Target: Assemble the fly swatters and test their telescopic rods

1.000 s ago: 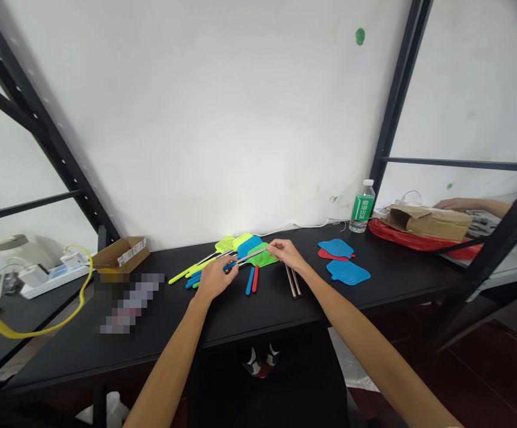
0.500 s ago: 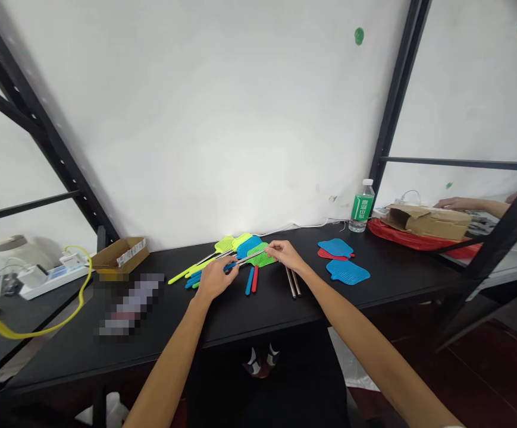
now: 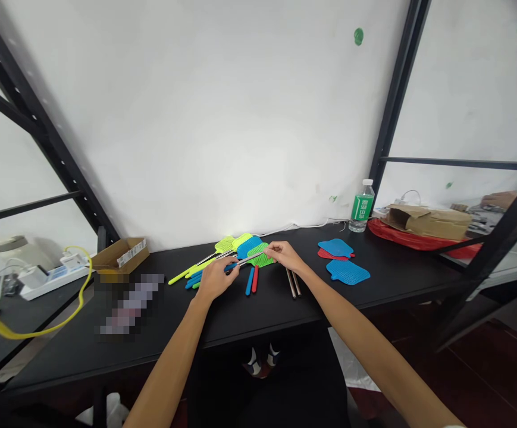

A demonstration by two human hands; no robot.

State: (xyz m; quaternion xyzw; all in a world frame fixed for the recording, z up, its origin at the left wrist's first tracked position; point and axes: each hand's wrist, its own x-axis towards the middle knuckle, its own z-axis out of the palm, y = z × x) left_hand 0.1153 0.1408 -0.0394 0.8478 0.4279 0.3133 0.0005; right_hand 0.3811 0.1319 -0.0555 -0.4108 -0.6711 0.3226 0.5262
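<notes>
My left hand point(image 3: 213, 279) is closed around a blue handle point(image 3: 230, 267) with a thin metal rod point(image 3: 250, 258) sticking out of it. At the rod's other end, my right hand point(image 3: 285, 255) pinches it between the fingertips. Under and behind the rod lie several fly swatters with yellow, blue and green heads point(image 3: 225, 244), their handles pointing left. A loose blue handle point(image 3: 250, 281) and a red handle point(image 3: 255, 279) lie between my hands. Metal rods point(image 3: 291, 284) rest below my right wrist. Two blue swatter heads point(image 3: 350, 271) and a red one point(image 3: 326, 254) lie farther right.
A water bottle point(image 3: 362, 206) stands at the back right, near a cardboard box point(image 3: 436, 222) on red plastic point(image 3: 401, 235). On the left are an open carton point(image 3: 127, 255), a power strip point(image 3: 57, 280) and a yellow cord point(image 3: 82, 291). Black shelf posts rise at both sides.
My hands, the rod and the blue handle keep nearly the same place. At the far right, another person's hand and forearm have shifted back to the right.
</notes>
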